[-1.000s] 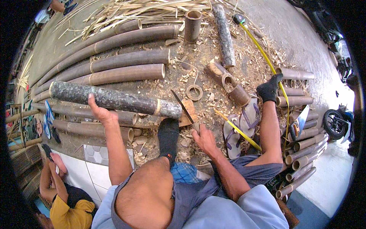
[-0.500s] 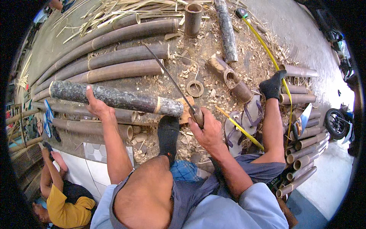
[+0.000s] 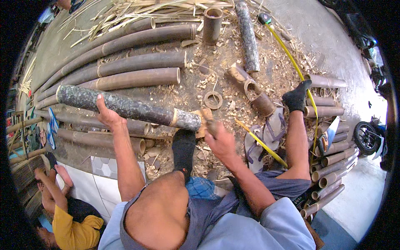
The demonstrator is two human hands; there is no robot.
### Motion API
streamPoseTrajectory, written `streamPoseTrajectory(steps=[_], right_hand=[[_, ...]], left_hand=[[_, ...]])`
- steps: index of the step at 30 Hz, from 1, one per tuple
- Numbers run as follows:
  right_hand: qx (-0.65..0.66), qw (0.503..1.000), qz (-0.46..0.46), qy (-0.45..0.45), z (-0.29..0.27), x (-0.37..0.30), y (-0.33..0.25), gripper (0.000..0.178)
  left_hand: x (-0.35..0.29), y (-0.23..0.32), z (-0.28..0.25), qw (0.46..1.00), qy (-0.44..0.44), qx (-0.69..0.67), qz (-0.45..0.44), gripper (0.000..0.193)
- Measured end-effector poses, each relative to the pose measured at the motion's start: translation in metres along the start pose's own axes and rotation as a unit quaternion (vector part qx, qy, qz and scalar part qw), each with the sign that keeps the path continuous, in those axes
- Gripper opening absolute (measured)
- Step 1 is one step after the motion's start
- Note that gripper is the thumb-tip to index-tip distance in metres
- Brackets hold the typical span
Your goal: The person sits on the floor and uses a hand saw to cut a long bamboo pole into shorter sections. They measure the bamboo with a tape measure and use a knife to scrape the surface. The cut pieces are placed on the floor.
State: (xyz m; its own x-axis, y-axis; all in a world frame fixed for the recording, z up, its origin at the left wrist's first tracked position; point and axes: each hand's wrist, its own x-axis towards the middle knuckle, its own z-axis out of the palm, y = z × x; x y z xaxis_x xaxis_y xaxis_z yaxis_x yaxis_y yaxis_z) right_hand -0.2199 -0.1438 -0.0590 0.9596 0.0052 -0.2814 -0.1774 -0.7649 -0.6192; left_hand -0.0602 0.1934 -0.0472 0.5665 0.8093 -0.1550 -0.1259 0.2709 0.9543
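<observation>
The left hand [image 3: 107, 114] is wrapped over the top of a mottled dark bamboo pole [image 3: 125, 106], fingers curled round it and pinning it down; the pole lies across the ground [image 3: 329, 46] from the left toward the middle, resting over other poles, its pale cut end just in front of the black-socked left foot [image 3: 184, 146]. The right hand [image 3: 221, 139] is closed tight round a tool handle [image 3: 211, 125] right at that cut end; the blade is blurred and hidden against a small wood block [image 3: 203, 121], so I cannot tell what kind it is. The other foot, in a black sock [image 3: 296, 96], rests toward the right edge, beside a long yellow strip [image 3: 291, 62] and a stack of short bamboo tubes [image 3: 329, 158]; a cut ring [image 3: 213, 100] and chips lie in the middle; longer brown poles [image 3: 125, 62] lie along the far left.

The step in hand looks like chopping or trimming the pole's end, the tool at or near the cut; the next stroke would call for a steady left-hand hold and a blade line well clear of the foot, which sits very close to the end.
</observation>
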Motion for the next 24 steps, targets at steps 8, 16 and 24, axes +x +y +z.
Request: streamPoseTrajectory(steps=[8,16,24], right_hand=[[0.142,0.985,-0.033,0.093,-0.009,-0.001,0.000,0.044],[0.011,0.997,0.054,-0.061,0.034,0.007,0.040,0.042],[0.068,0.995,0.070,-0.031,0.060,-0.019,0.063,0.049]], left_hand=[[0.002,-0.002,-0.004,0.999,-0.043,-0.012,-0.001,0.060],[0.005,0.006,-0.003,0.999,-0.044,-0.010,-0.026,0.059],[-0.020,0.046,-0.008,0.998,-0.040,-0.045,-0.003,0.056]])
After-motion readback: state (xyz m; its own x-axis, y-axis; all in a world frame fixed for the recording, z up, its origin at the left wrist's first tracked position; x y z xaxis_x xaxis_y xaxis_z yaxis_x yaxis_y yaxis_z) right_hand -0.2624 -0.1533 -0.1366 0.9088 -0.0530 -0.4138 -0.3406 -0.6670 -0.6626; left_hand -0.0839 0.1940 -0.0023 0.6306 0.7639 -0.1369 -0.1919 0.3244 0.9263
